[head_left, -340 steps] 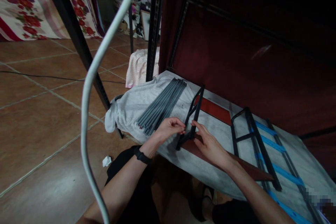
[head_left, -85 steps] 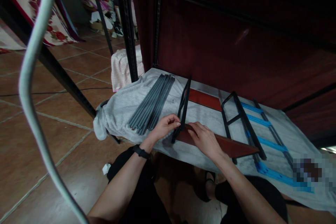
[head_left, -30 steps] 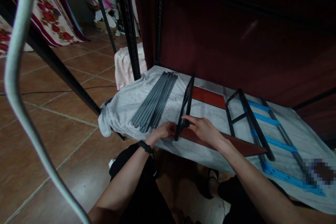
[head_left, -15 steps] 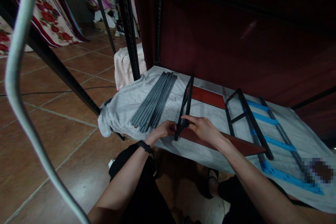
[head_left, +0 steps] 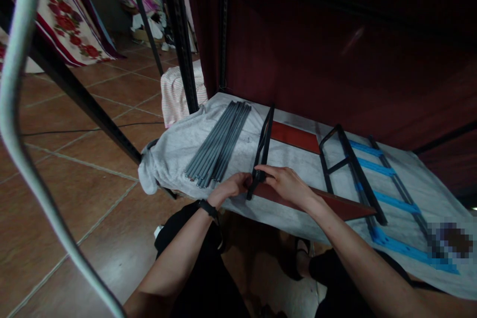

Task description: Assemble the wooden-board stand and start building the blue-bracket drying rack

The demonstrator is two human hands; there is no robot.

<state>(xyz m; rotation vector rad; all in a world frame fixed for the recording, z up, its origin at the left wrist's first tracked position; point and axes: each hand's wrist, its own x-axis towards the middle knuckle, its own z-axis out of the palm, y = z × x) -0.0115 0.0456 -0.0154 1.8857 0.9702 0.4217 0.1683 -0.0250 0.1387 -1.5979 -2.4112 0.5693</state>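
Note:
A black metal frame point(head_left: 264, 144) stands on edge across a reddish-brown board point(head_left: 337, 204) on a grey cloth-covered surface point(head_left: 179, 146). My left hand point(head_left: 233, 186) is closed against the near lower end of that frame, fingers curled at its left side. My right hand point(head_left: 288, 186) rests on the board and pinches the same frame end from the right. A black band sits on my left wrist point(head_left: 206, 207).
A bundle of grey rods point(head_left: 219, 143) lies left of the frame. A second black frame point(head_left: 348, 169) lies to the right over blue strips point(head_left: 387, 201). Black uprights point(head_left: 181, 35), a pale curved tube point(head_left: 22, 124), a striped cloth point(head_left: 175, 92) and tiled floor surround the surface.
Over the last second both hands stay at the near end of the black frame; the view has shifted slightly. Earlier my left hand was raised higher beside the frame.

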